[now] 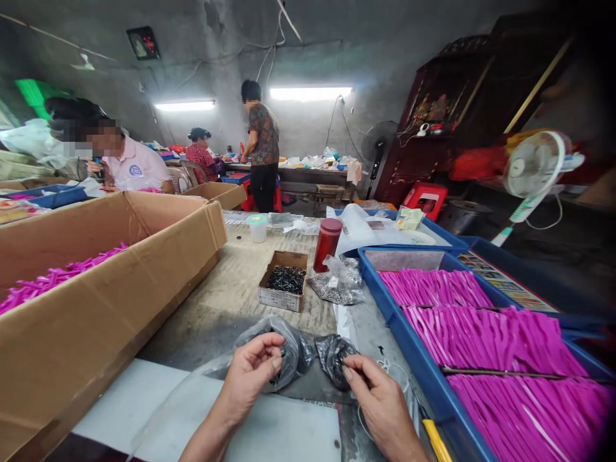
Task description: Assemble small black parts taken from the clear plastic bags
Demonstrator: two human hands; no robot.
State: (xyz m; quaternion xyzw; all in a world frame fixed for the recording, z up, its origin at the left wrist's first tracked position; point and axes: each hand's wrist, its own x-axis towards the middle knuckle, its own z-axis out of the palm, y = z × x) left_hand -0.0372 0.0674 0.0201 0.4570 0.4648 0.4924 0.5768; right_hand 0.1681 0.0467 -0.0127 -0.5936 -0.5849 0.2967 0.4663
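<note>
My left hand [253, 369] is over a clear plastic bag [291, 333] with dark contents. Its fingers are curled and the thumb is close to them; whatever lies between is too small to make out. My right hand [380, 398] has thumb and index finger pinched at the edge of a dark plastic bag [332, 356], and what they grip is hidden. A small open cardboard box [282, 303] of black metal pieces sits beyond the bags. Beside it lies a clear bag of small silvery parts [337, 285].
A large cardboard box [115, 276] with magenta strips stands left. At right, a blue tray [399, 321] holds rows of magenta strips [495, 333]. A red canister [328, 244], a lidded tub [257, 228] and a yellow-handled tool [437, 441] are on the table. Several people work beyond.
</note>
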